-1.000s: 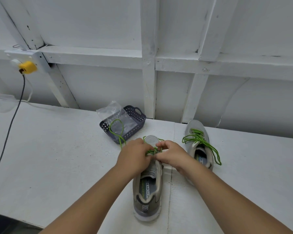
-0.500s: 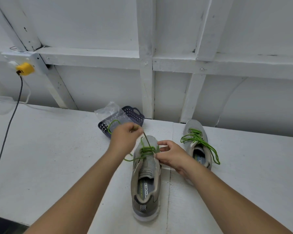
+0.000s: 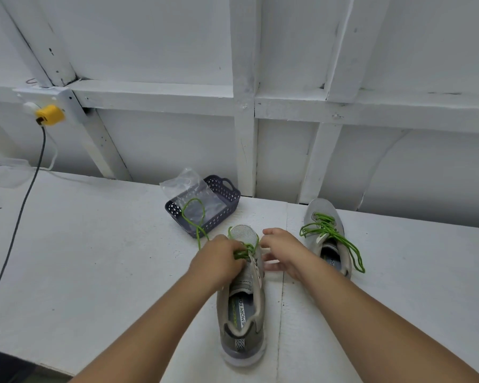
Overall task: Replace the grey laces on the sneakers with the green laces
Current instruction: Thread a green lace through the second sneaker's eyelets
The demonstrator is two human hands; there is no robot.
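Green lace (image 3: pixel 244 251): threaded through the front eyelets only of the near shoe (image 3: pixel 242 299); loose tail runs left over the rim of the basket (image 3: pixel 227 200).
Near shoe: centre of the white bench (image 3: pixel 94 258), toe pointing away, heel toward the person.
Left hand (image 3: pixel 219 261): fingers curled down onto the lace crossings at the left eyelet row, looks like a pinch on the lace; fingertips hidden, exact hold cannot be told.
Right hand (image 3: pixel 284 251): just beside the shoe's right edge, fingers loosely spread, holding nothing visible.
Far shoe (image 3: pixel 327 236): right of it, already carries a green lace, ends trailing loose.
Step, my read: feeding the lace up the next eyelet pair.
How to do it well: right hand should steady the eyelet flap; pull slack through evenly, keep both tails equal, stop the long tail snagging on the basket.
Versus half a second ago: left hand was raised, drawing the lace up and left; now it is down on the eyelets. Right hand has opened slightly.
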